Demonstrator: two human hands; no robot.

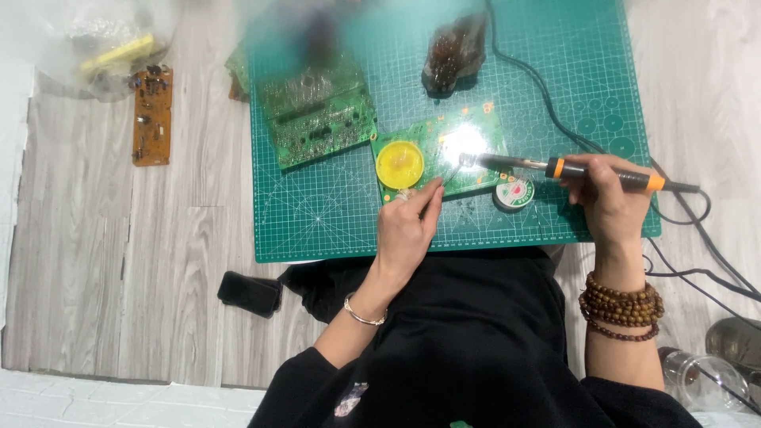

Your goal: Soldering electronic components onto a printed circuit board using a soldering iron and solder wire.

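Two hands are working over the green circuit board (444,150) lying near the cutting mat's (317,222) front edge. I am gripping the soldering iron (555,167) in my right hand (606,198), fingers wrapped closed, tip on the board. My left hand (406,230) is pinching what looks like thin solder wire. I judge soldering is underway; next needs steady feeding. The yellow tin (399,163) is crowding the board's left; the mat is lying open nearer me.

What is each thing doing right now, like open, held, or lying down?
Soldering iron: held in right hand, tip over the board.
Green circuit board: flat on the cutting mat.
Yellow tin: open, on the board.
Left hand: pinching thin wire at the board.
Small round tin: on the mat.
Black phone: flat on the floor.
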